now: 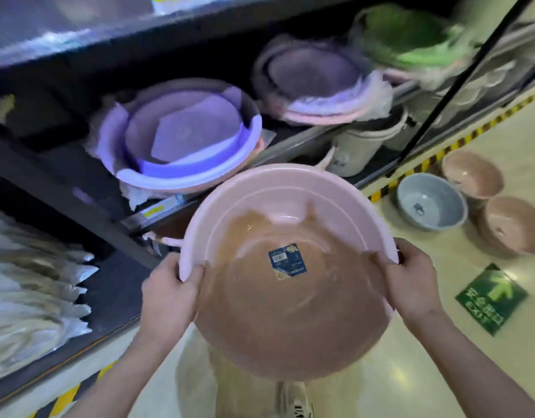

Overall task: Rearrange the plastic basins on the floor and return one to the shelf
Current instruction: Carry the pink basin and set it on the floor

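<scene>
I hold the pink basin (pixel 290 267) by its rim, left hand (pixel 169 292) at nine o'clock, right hand (pixel 411 283) at three, before the shelf (pixel 88 188); three basins (pixel 430 200) sit on the floor at two o'clock.

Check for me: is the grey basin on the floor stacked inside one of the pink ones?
No, the grey basin sits by itself on the floor, beside the two pink basins rather than nested in either.

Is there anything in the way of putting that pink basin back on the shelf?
The shelf level just ahead of the pink basin already holds a purple basin stack, filling that spot.
</scene>
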`<state>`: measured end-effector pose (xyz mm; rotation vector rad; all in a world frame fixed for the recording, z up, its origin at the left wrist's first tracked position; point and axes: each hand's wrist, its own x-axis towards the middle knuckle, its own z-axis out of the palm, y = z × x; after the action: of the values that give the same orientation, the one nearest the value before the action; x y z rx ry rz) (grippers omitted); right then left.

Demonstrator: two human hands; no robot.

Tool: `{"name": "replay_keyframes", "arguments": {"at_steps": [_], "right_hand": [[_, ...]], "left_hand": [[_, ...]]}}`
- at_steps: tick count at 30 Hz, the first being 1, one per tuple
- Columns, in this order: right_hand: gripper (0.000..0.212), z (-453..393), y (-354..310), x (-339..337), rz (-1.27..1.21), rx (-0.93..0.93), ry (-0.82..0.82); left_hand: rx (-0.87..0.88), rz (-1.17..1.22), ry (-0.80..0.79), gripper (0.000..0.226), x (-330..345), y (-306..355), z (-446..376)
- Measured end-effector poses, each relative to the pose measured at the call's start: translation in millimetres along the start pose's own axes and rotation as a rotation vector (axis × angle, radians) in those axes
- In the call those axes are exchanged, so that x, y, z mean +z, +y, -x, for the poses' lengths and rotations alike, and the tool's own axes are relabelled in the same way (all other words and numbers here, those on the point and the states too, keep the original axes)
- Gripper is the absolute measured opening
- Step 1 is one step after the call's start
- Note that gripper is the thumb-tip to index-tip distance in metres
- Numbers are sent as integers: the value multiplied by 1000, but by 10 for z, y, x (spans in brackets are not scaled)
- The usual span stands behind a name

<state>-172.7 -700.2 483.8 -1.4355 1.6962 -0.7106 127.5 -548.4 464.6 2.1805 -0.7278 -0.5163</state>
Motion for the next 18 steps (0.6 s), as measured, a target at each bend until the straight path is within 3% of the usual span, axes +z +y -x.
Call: {"name": "replay_keyframes", "arguments": {"at_steps": [6,9,10,12,18], "right_hand": [[14,707,-1163,-1526,-165,-1,169],[7,1129,-1544,-2175,-270,6,235],[15,1257,-1655,-2370,-316,-1,255],[29,1497,-1815,-2738,-387,-11,274],[29,1843,-1862,-3592,-542,16,377]], "left_hand": [[227,65,-93,12,-800,1733,399],[251,155,-124,17,-1127,2403,726],[261,188,-124,19,-1202,2591,830],[301,200,-120,24,-1324,2924,1037],[399,290,-276,17,-1313,3822,1437]]}}
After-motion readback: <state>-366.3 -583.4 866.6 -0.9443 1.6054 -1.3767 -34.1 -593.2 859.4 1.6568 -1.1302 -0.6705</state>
